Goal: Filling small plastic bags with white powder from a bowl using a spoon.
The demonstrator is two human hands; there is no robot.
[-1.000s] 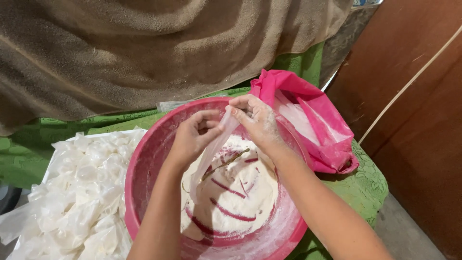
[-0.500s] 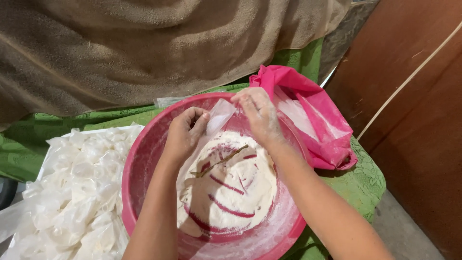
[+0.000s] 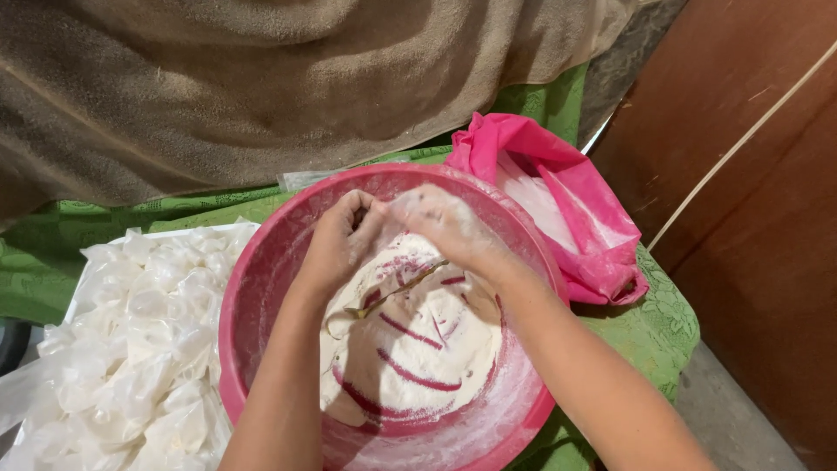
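Two bare forearms in shot, no sleeves visible, no watch or bracelet showing. Left hand (image 3: 342, 244) bare, light flour dusting on knuckles. Right hand (image 3: 445, 222) bare too, heavier white flour coating across back and fingers (image 3: 410, 209), powder fading out along wrist. No gloves, no rings seen.
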